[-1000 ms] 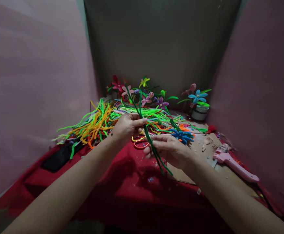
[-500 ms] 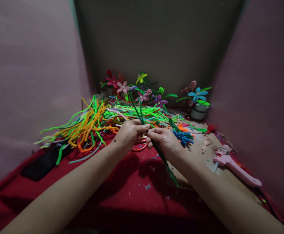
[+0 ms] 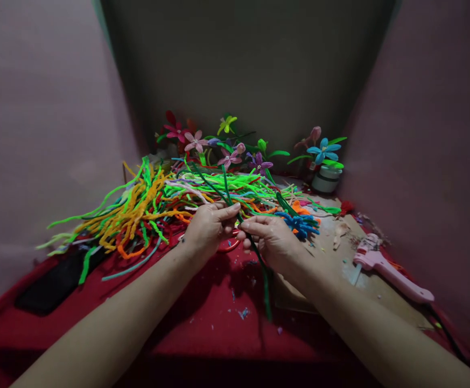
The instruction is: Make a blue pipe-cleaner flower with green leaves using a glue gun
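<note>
The dark green fuzzy stems (image 3: 264, 272) are up in the air above the red surface (image 3: 202, 328), and the left hand (image 3: 208, 229) and right hand (image 3: 275, 240) both pinch them, close together, thumbs pressed on fingers. To do this well, it seems best to pinch snugly, keep the strands side by side, and keep their top ends clear of the bright pile (image 3: 182, 188) behind.

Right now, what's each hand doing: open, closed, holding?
Left hand: closed, pinching dark green strands between thumb and fingers.
Right hand: closed, pinching the same strands, just lower in the picture.
</note>
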`<state>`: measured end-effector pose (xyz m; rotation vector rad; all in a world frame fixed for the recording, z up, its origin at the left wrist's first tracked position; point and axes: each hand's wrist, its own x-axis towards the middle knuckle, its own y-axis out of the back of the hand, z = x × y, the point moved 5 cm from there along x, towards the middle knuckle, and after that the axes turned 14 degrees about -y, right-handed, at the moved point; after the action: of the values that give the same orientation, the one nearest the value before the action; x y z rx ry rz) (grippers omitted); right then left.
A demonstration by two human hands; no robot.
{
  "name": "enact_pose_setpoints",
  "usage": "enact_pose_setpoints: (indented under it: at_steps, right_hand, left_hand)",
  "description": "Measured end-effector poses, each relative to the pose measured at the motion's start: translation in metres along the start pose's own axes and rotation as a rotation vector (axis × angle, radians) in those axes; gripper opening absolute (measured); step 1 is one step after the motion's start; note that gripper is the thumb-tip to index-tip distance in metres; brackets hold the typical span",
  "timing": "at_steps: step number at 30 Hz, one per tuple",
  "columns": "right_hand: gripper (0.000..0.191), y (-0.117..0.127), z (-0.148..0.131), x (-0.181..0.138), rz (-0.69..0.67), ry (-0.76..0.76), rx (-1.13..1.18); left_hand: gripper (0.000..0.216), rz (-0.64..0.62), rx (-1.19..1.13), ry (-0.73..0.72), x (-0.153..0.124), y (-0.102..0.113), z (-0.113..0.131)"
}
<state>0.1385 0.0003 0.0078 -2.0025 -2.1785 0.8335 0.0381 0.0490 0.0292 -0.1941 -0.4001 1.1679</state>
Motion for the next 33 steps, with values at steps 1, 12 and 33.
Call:
enact_pose_setpoints:
  at_steps: [1,12,33]
  right_hand:
    - [0.014,0.0,-0.001,-0.001,0.025,0.015,-0.015]
    - [0.016,-0.006,-0.001,-0.009,0.025,0.098,-0.045]
    - [0.015,-0.026,0.009,-0.045,0.085,0.073,-0.536]
  left_hand:
    - [0.03,0.005,0.008,-0.01,-0.001,-0.001,0.001]
    - [0.035,0.013,-0.007,-0.067,-0.007,-0.004,0.005]
    - [0.016,-0.02,-0.158,-0.018,-0.001,0.013,0.014]
